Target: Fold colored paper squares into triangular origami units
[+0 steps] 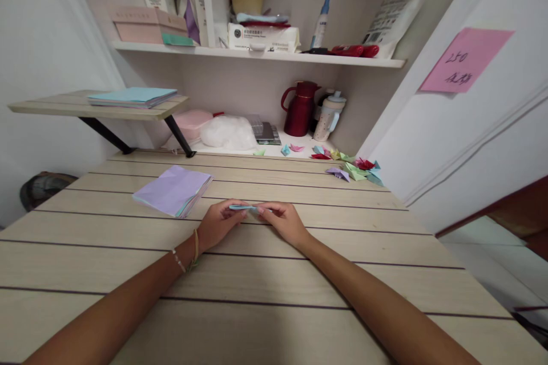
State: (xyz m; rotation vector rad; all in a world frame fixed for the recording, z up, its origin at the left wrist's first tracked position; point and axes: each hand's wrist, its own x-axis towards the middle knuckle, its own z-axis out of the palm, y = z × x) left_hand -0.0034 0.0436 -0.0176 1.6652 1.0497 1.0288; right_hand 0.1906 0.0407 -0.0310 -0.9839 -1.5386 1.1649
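A small folded light-blue paper (pixel 245 207) lies flat on the wooden table (pixel 274 274) between my two hands. My left hand (pixel 219 222) pinches its left end with curled fingers. The right end sits under the closed fingers of my right hand (pixel 283 220). A stack of square paper sheets with a lilac top sheet (pixel 173 190) rests just left of and beyond my left hand.
Several folded paper figures in mixed colours (pixel 354 169) lie at the table's far right. A low wooden shelf (pixel 85 106) holds coloured paper (pixel 132 96). A red jug (pixel 300 108), a cup and a plastic bag stand at the back. A pink note (pixel 464 61) hangs on the right wall.
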